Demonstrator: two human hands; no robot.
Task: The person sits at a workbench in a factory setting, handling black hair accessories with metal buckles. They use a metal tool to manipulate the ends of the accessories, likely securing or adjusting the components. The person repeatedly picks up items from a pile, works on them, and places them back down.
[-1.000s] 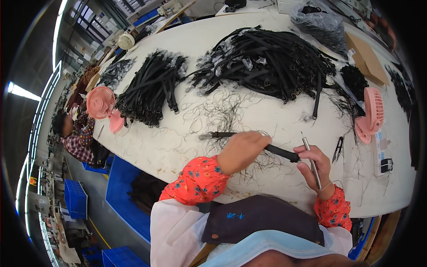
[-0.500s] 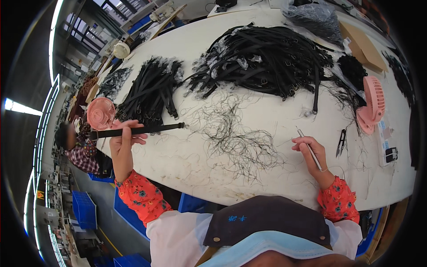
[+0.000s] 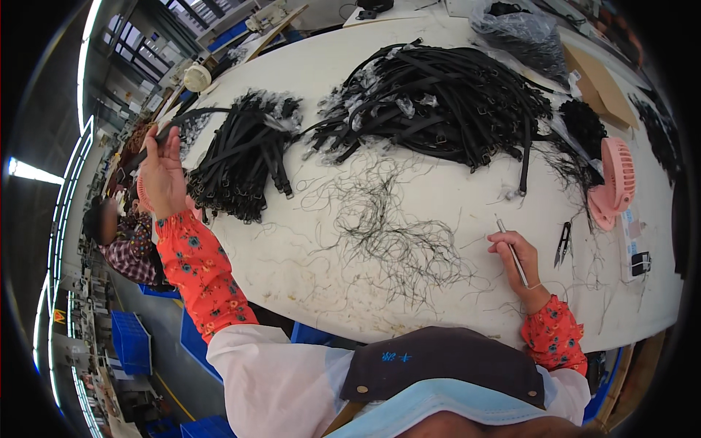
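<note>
The left hand [image 3: 164, 179] is raised beyond the table's left edge, its fingers fairly straight and only partly closed, with a strap [image 3: 193, 114] pinched between thumb and fingers. The right hand [image 3: 520, 263] is curled around a slim metal tool [image 3: 517, 264], holding it like a pen, tip pointing away from the body, just above the table [image 3: 292, 274] or resting on it; which of these cannot be told. At the far right, a clear bag [image 3: 522, 44] bulges with dark contents too indistinct to name, and beside it is a cardboard box [image 3: 602, 87] whose inside is hidden. A blue crate [image 3: 131, 343] is on the floor at left, its contents unclear. The held strap is black, flat and gently bowed, one end reaching over the small pile [image 3: 244, 157] of similar straps; whether it touches them cannot be told. The large pile [image 3: 453, 102] lies at the table's middle, with metal buckles and clear wrapping showing. Loose dark threads [image 3: 394, 230] tangle between the hands, and snips [image 3: 562, 244] lie right of the right hand.
</note>
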